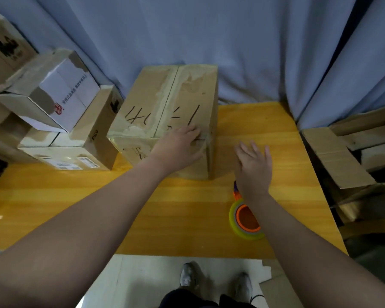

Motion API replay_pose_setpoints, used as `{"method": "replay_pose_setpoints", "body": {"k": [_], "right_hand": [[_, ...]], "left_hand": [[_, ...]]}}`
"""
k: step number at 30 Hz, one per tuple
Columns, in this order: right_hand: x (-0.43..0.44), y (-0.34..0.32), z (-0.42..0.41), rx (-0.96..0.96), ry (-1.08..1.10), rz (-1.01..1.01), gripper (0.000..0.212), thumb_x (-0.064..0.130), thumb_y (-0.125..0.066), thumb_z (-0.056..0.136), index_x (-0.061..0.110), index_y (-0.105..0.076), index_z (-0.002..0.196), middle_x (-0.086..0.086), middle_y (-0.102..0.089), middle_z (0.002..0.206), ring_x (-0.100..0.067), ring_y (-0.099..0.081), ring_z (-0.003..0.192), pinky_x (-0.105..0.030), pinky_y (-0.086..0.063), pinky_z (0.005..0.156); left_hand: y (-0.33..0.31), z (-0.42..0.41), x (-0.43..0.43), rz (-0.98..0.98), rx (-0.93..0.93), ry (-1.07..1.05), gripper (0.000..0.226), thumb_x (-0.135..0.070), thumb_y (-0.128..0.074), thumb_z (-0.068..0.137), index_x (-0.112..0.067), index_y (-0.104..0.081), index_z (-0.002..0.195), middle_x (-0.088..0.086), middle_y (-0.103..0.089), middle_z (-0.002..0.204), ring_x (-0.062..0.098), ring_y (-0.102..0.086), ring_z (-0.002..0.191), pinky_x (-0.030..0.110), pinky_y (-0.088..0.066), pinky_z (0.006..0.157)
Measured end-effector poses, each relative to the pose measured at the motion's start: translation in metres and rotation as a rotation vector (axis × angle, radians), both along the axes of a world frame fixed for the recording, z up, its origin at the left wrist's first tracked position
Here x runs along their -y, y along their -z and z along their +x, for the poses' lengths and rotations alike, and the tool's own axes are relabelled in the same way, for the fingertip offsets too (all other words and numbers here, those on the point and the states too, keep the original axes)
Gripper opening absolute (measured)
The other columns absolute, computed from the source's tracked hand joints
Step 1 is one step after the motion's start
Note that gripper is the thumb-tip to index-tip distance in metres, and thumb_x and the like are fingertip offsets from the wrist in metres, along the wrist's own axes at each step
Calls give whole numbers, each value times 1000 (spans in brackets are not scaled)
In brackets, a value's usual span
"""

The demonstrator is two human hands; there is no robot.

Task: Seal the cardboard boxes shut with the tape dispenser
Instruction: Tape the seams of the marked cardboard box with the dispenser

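L hand [180, 145] lies flat on the box [142, 101], fingers straight, pressing the top by its near right corner and holding nothing. R hand [253, 167] is wide open w/ fingers spread and empty, in the air just right of the box. The box sits at the middle of the bench's [76, 196] back edge. The tape dispenser [246, 221], green roll on an orange hub, lies on the bench toward the near right corner, under the R forearm, well apart from the box.

The centre seam [168, 101] looks taped over, w/ glossy tape wrapping the near top edge by the L fingers. Prob. step in hand: rubbing that end down, or steadying the box before another strip.

To do it well:
- Keep L palm flat and press outward from the seam, so no bubbles.
- Work tape over the edge and down the front face, since corners lift first.
- If R hand goes for the dispenser, bring it back and down. It's below the wrist, not ahead.
- Don't shove the box left, as the stacked boxes [53, 96] at the back left corner sit just beside it.
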State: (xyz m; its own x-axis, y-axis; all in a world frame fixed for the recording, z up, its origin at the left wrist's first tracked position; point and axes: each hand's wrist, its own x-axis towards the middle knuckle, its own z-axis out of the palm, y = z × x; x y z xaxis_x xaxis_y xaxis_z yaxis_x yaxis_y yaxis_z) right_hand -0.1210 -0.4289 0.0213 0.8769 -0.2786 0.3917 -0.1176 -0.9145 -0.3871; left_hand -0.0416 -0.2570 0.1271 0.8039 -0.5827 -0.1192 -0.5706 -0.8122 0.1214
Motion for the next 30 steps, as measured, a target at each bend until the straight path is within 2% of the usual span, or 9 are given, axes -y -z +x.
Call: {"method": "replay_pose_setpoints", "body": {"k": [2, 4, 6, 8, 11, 15, 20, 24, 30], "right_hand": [[-7, -9, -8, -64, -62, 368, 34, 19, -45, 101, 7, -57, 131, -10, -64, 124, -21, -59, 116, -36, -44, 102], [-22, -27, -9, -170, -29, 941, 39, 33, -46, 101, 7, -59, 127, -8, -69, 101, -6, -64, 83, -23, -50, 74], [-31, -42, -1, -317, 129, 1514, 56, 56, -43, 95, 7, -64, 112, -9, -71, 96, -13, -66, 84, -31, -53, 77], [-29, -51, 6, -447, 157, 1744, 68, 67, -44, 88, 5, -67, 101, -11, -73, 91, -23, -68, 89, -39, -54, 80], [-20, -60, 9, -583, 164, 1809, 57, 60, -51, 88, 7, -69, 90, -9, -73, 81, -22, -66, 80, -35, -52, 78], [-11, -67, 11, -722, 215, 1771, 46, 50, -50, 92, 8, -67, 94, -6, -73, 77, -18, -65, 73, -25, -52, 61], [-12, -68, 15, -858, 163, 1753, 46, 47, -50, 94, 4, -66, 95, -12, -71, 85, -23, -65, 83, -35, -55, 67], [-18, -66, 22, -739, 203, 1823, 22, 24, -58, 95, 7, -61, 82, -7, -64, 73, -17, -60, 70, -28, -56, 56], [-10, -59, 18, -479, 223, 1536, 15, 19, -69, 89, 10, -64, 78, -10, -66, 82, -24, -61, 77, -40, -53, 77]], "left_hand": [[2, 1, -1, 20, 36, -10, 72, -57, -44, 92, -17, -28, 150, -1, -24, 157, 20, -28, 141, 39, -24, 115], [5, -1, 4, 13, 60, -41, 74, -62, -40, 91, -17, -30, 149, 1, -26, 156, 23, -30, 140, 42, -23, 114], [9, -6, 9, -19, 101, -67, 71, -60, -40, 91, -16, -33, 147, 3, -29, 154, 24, -31, 139, 43, -21, 112], [13, -10, 12, -59, 133, -85, 69, -57, -41, 91, -15, -34, 146, 3, -32, 152, 24, -31, 138, 42, -21, 112], [17, -14, 15, -66, 139, -105, 71, -57, -40, 91, -13, -32, 146, 5, -33, 151, 25, -28, 139, 43, -20, 111], [22, -16, 17, -53, 151, -114, 71, -56, -39, 92, -12, -30, 147, 6, -30, 152, 25, -24, 141, 45, -18, 113], [24, -16, 17, -71, 161, -131, 71, -56, -39, 92, -13, -28, 148, 4, -29, 153, 23, -21, 143, 45, -16, 116], [26, -17, 18, -34, 177, -131, 74, -57, -39, 92, -13, -25, 149, 4, -25, 155, 24, -19, 144, 46, -15, 117], [36, -18, 10, 123, 216, -60, 82, -48, -43, 91, -16, -1, 153, 1, -6, 161, 21, -3, 147, 42, -5, 119]]}}
